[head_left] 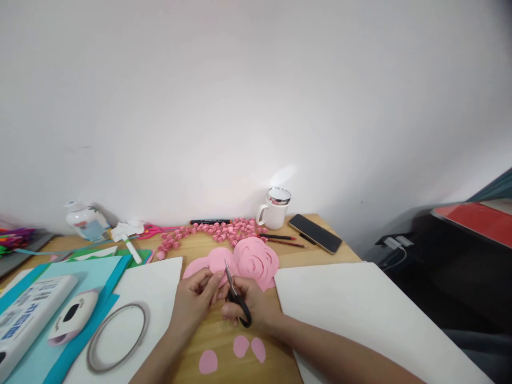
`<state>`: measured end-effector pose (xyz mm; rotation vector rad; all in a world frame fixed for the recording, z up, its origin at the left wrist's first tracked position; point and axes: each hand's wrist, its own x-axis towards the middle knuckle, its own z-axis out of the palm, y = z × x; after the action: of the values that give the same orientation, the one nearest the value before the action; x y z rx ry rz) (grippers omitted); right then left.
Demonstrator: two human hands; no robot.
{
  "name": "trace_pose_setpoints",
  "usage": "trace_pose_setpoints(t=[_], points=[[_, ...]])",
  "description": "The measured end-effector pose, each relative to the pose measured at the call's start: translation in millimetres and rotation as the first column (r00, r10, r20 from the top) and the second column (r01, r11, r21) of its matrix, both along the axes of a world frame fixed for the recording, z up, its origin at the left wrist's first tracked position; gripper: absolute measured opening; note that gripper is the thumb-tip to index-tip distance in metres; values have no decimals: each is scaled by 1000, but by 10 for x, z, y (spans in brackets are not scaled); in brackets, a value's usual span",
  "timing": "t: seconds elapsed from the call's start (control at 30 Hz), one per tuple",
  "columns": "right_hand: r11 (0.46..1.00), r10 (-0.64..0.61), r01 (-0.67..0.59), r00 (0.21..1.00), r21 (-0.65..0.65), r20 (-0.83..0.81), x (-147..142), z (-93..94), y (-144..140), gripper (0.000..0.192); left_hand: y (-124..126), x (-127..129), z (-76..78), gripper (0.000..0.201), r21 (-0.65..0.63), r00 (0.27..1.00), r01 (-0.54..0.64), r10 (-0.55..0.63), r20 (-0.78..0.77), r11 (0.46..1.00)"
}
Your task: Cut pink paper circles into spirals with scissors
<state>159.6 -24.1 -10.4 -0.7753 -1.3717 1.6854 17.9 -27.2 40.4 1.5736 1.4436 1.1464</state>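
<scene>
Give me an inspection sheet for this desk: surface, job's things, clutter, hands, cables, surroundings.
Surface: wooden table, mostly covered.
Job's things: scissors in right hand; pink paper pinched by left hand; three pink petals near the front edge.
Clutter: white sheets, mug, phone, pencils, rolled pink pieces, tape ring, punch.
Hands: both busy, close together.
Cables: white cable off the table, right.
Surroundings: white wall.

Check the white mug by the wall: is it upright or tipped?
Upright. The white mug stands on its base on the table, handle to the left, shiny lid level on top.
</scene>
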Motion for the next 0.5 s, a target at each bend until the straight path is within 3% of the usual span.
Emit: trace_pose_setpoints(t=[0.13,0.3,0.5], points=[[999,34,-34,999,6,1,6,-17,0,41,-27,25,28,41,-7,1000,-19,19,-25,1000],[997,-10,12,999,80,-30,8,-32,26,48,-40,38,84,44,-90,997,78,-79,-11,993],[998,-5,9,998,65,-56,5,-43,40,52,-33,42,74,40,-108,997,72,-73,-7,992]])
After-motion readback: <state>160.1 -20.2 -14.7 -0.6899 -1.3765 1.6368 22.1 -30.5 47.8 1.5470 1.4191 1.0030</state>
